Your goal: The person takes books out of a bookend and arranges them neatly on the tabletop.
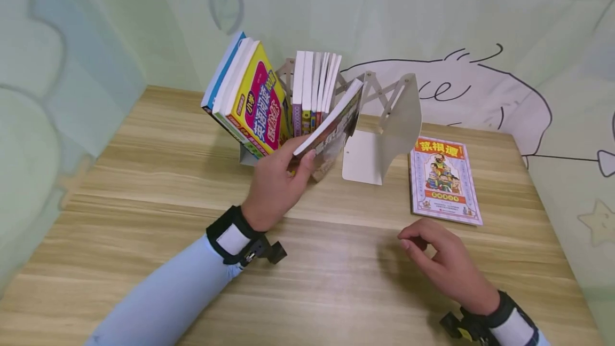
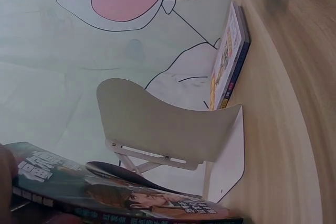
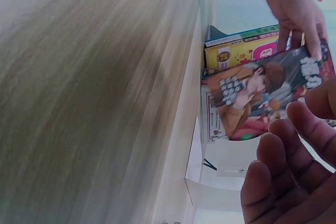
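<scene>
My left hand point(image 1: 276, 186) grips a dark-covered book point(image 1: 336, 127), its thumb on the front cover. Tilted, the book stands at the front of an expandable metal book rack point(image 1: 401, 122). In the right wrist view its cover point(image 3: 257, 90) shows a figure in a brown hat and coat. Yellow and blue books point(image 1: 259, 95) lean left in the rack, just behind the left hand, and several thinner books point(image 1: 314, 79) stand upright beside them. Over the table, my right hand point(image 1: 447, 260) hangs with loosely curled fingers, holding nothing, near a flat-lying purple-bordered book point(image 1: 444, 180).
The wood-grained table point(image 1: 336, 282) meets a printed cloth wall point(image 1: 298, 4) at the back and both sides. The rack's right end plate point(image 2: 163, 119) rises upright between the held book and the flat-lying one. Both wrists wear black camera straps point(image 1: 233, 236).
</scene>
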`<action>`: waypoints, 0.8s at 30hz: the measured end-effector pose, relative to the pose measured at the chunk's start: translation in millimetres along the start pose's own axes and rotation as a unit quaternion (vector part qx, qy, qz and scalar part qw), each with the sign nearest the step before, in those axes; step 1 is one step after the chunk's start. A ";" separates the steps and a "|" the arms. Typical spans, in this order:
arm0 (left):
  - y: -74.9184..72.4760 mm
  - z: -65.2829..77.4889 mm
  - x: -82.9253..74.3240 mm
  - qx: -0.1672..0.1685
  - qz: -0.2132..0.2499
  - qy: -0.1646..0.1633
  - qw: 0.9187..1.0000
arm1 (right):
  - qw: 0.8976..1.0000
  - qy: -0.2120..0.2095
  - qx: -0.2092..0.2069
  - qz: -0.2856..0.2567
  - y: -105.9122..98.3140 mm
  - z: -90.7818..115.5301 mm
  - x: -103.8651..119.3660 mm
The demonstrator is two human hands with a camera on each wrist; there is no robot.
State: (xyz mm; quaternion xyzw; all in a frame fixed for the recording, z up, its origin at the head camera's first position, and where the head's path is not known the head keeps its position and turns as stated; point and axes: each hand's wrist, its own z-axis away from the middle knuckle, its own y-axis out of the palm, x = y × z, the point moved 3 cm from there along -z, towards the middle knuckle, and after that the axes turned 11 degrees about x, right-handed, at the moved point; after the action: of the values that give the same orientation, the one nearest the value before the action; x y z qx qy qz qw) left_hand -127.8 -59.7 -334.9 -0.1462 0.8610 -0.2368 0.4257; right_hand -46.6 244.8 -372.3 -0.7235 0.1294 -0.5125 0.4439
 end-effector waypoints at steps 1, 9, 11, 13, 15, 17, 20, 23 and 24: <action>-3.8 1.0 -2.4 -0.006 -0.007 0.007 1.000 | 1.000 0.001 0.000 0.001 -0.3 -0.3 0.3; -30.5 10.9 -28.0 -0.033 -0.014 0.034 0.999 | 1.000 0.006 -0.002 0.008 -1.1 -2.2 1.1; -35.1 13.5 -33.4 -0.029 -0.008 0.039 0.999 | 1.000 0.010 0.000 0.008 -1.1 -2.9 1.0; -38.3 16.4 -37.3 -0.020 0.003 0.050 0.999 | 1.000 0.016 0.000 0.005 -1.3 -3.6 1.2; -40.1 19.3 -40.4 -0.004 0.024 0.065 0.998 | 1.000 0.019 -0.004 -0.005 -1.5 -4.7 1.8; -40.9 21.5 -43.6 0.023 0.061 0.072 0.995 | 1.000 0.014 -0.015 -0.016 -2.4 -6.2 3.1; -39.8 24.4 -48.8 0.077 0.107 0.053 0.990 | 0.999 0.008 -0.029 -0.032 -3.7 -7.8 5.5; -36.8 26.4 -53.0 0.133 0.145 0.013 0.980 | 0.999 0.011 -0.025 -0.046 -3.9 -8.5 8.7; -35.3 27.1 -53.7 0.149 0.154 0.002 0.977 | 0.998 0.011 -0.020 -0.051 -3.3 -8.6 9.6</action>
State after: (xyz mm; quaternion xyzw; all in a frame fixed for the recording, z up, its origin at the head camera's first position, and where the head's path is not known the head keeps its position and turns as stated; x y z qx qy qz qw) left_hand -72.4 -72.9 -294.7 0.0535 0.8292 -0.2939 0.4725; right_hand -50.6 236.1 -363.0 -0.7321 0.1075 -0.5401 0.4009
